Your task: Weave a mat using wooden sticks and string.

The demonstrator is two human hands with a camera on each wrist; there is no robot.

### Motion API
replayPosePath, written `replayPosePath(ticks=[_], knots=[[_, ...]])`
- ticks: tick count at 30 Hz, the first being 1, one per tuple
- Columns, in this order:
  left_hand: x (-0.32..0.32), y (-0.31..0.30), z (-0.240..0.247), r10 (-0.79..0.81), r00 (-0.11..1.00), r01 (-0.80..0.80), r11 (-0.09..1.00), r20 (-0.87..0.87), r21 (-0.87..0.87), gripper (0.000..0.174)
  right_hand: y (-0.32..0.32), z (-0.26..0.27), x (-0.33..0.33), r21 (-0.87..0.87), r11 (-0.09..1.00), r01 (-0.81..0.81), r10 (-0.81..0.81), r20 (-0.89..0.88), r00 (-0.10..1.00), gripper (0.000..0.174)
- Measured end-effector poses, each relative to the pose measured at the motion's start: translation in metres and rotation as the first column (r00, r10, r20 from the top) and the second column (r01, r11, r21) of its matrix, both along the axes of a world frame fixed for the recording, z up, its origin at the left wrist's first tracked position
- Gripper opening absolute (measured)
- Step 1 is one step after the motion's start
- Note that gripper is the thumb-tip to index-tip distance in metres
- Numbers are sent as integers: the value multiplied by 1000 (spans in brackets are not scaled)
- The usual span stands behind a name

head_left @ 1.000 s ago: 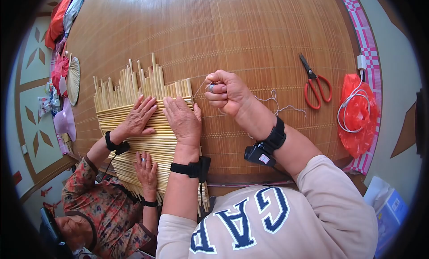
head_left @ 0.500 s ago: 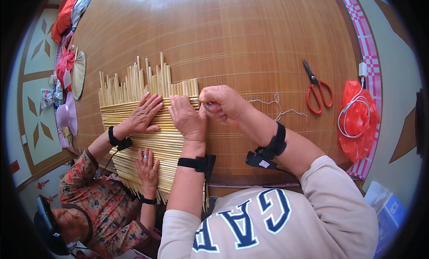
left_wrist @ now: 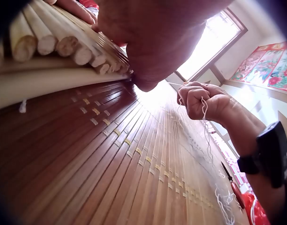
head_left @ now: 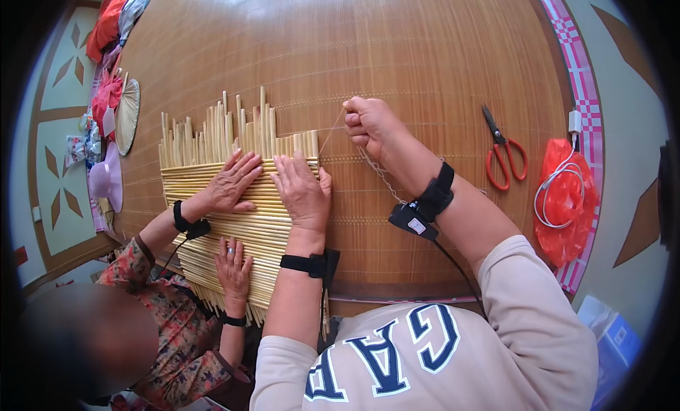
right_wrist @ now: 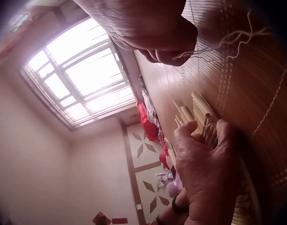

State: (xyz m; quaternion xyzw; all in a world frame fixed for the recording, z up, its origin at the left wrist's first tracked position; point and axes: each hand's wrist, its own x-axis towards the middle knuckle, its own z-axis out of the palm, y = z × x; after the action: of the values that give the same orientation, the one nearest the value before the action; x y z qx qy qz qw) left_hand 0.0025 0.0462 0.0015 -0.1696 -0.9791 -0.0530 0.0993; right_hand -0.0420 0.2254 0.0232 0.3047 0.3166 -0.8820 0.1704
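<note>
Mat [head_left: 432, 64]: brown slats fill most of the head view; the far edge runs out of frame at the top, where glare washes out the slats.

Neighbour [head_left: 180, 336]: a person in a flowered top at lower left, head blurred, lower body out of sight; the neighbour's hands [head_left: 230, 186] lie on the sticks with fingers extended.

Stick panel [head_left: 248, 230]: rows of pale yellow sticks on the mat, left of the wearer's middle; uneven ends jut from the far side, while arms cover part of the near end. How the sticks are joined is too fine to make out.

Red bag [head_left: 567, 230]: crumpled plastic at the mat's right edge; its contents cannot be told.

Left hand [head_left: 306, 195]: fingers straight, pressed on the panel's far right corner, thumb along the side edge; its own wrist view shows only a dark mass, fingertips hidden.

Right hand [head_left: 373, 127]: raised above the mat, apart from the panel, fingers curled tightly round string [left_wrist: 204, 111]; its wrist view crops it at the top.

Scissors [head_left: 500, 137]: red-handled, on the mat near the bag; tiny in the left wrist view.

String: one strand taut towards the panel's corner, its far end hidden behind the left hand in the left wrist view; loose lengths dangle.
</note>
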Motion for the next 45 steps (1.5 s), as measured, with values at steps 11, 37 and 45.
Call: replayPosePath(ticks=[11,37,45], knots=[[0,-3,0,14,1000,-14,994,5,112,71,-52,-100,-103,893,416,-173,717,-205,666,11],[4,-18,5,9,996,-42,930,91,366,78,-37,3,87,401,916,-26,166,-318,934,12],[4,-18,4,7,993,-52,926,121,375,80,-32,1,104,416,904,-96,214,-248,945,13]])
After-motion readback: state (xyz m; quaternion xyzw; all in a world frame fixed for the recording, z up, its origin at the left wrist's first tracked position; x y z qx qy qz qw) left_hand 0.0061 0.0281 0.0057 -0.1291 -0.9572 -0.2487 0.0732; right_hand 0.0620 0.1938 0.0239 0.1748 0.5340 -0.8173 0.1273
